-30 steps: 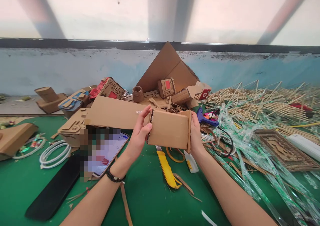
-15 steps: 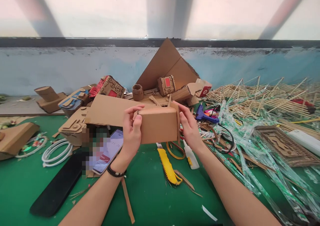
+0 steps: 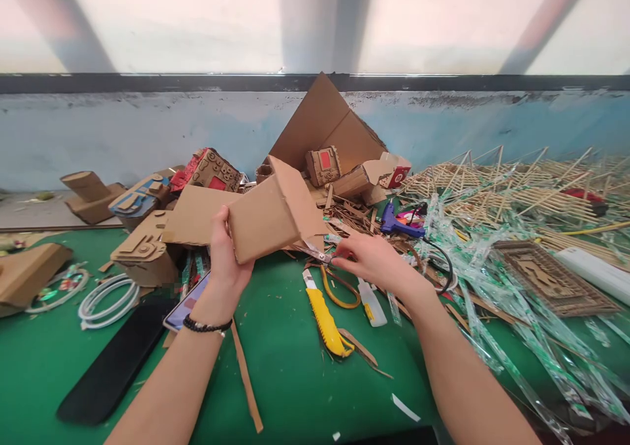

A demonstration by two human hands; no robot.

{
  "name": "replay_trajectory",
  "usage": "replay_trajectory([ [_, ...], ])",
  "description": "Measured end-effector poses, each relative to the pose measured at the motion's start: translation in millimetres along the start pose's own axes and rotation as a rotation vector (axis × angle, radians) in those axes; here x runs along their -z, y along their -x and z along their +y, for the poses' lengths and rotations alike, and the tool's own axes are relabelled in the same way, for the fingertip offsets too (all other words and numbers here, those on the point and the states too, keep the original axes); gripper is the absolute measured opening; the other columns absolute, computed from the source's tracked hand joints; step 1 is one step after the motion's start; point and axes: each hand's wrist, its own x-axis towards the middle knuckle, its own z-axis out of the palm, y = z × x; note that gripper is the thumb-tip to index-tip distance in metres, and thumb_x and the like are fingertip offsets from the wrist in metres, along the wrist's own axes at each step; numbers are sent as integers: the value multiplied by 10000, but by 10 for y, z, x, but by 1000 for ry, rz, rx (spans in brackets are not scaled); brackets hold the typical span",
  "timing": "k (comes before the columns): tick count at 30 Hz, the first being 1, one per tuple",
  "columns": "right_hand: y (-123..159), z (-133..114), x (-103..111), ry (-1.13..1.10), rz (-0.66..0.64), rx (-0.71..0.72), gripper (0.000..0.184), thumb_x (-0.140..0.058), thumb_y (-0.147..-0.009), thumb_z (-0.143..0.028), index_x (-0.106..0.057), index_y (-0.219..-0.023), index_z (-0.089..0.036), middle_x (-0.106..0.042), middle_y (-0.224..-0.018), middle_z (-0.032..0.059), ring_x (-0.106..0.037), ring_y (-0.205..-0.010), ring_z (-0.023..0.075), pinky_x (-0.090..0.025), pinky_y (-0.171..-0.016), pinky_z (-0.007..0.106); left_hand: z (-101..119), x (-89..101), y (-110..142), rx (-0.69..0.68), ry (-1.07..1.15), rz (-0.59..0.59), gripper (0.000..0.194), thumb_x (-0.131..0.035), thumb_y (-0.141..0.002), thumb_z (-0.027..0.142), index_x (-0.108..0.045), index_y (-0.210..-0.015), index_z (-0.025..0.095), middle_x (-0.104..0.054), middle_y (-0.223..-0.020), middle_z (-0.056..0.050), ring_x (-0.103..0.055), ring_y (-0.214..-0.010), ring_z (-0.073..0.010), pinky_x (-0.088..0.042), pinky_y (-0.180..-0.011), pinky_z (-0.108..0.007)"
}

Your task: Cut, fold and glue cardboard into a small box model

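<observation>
My left hand (image 3: 227,264) is closed around one end of a cardboard box (image 3: 263,218), held tilted above the table. A wider cardboard panel (image 3: 298,202) forms the box's right end, with a flap angled out at its lower corner. My right hand (image 3: 371,261) is at a pair of scissors (image 3: 323,256), its fingertips pinched by the pivot; the fingers partly hide the grip. One yellow handle loop of the scissors lies on the green table. Just below sit a yellow utility knife (image 3: 327,317) and a white glue bottle (image 3: 373,304).
A blue glue gun (image 3: 399,224) and tangled clear plastic strips (image 3: 485,300) lie to the right, before bamboo sticks (image 3: 497,189). At left are a phone (image 3: 183,306), a black strip (image 3: 115,363), a white cable coil (image 3: 109,300) and cardboard models (image 3: 145,251). Cardboard scraps lie behind.
My right hand has let go of the box and moved down to the scissors. The box, now in my left hand alone, has shifted left and tilted, showing its end panel.
</observation>
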Motion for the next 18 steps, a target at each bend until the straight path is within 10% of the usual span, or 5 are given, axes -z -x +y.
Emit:
replay_trajectory([
  [8, 90, -70, -178, 229, -157, -97, 409, -869, -803, -539, -756, -1054, -236, -781, -1149, 190, -706, -1096, 408, -485, -947, 503, 71, -58, -6, 61, 184, 101, 365, -614, -1015, 536, -754, -1169, 235, -836, -1134, -17, -788, -979, -217, -633, -770, -278],
  [18, -13, -29, 35, 139, -248, -125, 278, -716, -905, -484, -604, -951, -234, -701, -994, 89, -641, -867, 262, -406, -675, 335, 130, -87, -44, -108, 289, 107, 432, -541, -1074, 561, -776, -1218, 228, -810, -1302, -45, -744, -1180, -226, -637, -851, -286],
])
